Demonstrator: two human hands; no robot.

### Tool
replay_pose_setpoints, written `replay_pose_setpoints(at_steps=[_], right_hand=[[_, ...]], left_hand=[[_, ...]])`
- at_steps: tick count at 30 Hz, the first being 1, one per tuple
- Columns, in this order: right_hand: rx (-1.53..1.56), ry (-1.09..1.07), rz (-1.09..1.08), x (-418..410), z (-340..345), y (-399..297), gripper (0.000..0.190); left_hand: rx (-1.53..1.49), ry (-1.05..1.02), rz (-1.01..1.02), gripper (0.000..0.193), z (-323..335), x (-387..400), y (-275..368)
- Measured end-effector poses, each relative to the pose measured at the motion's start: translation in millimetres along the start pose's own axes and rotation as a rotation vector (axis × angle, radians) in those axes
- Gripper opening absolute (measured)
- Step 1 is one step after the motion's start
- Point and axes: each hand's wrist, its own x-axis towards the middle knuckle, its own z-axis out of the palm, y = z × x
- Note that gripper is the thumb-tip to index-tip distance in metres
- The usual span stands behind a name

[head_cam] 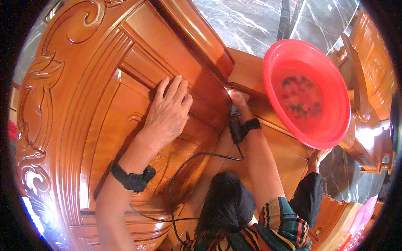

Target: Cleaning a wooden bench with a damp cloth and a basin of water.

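My left hand (171, 108) lies flat, fingers slightly apart, on the carved backrest (138, 113) of a varnished wooden bench. Down at the inner corner, where the backrest meets the seat and the side arm, is my right hand (237, 99). Its fingers are curled and partly hidden in glare. A crumpled grey cloth (234, 111) shows under its palm. Black bands circle both wrists; the one on the right carries a small black device (235, 131) with a cable. A red plastic basin (340, 125) of water stands right of my right hand, with dark blurred shapes inside.
The black cable (188, 160) loops across the seat (230, 163) beside my black-clad knee (226, 200). A bare foot (318, 154) is below the basin. More carved wooden furniture (373, 66) stands at right, and a pink perforated plastic item (364, 216) at lower right. The floor (232, 22) is grey marble-patterned.
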Motion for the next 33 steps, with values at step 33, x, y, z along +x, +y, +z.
replay_pose_setpoints(at_steps=[33], right_hand=[[-0.892,-0.298,-0.66,-2.7,0.9,-124.0,0.033]], left_hand=[[0.067,0.036,0.056,0.046,10.0,1.4,2.7]])
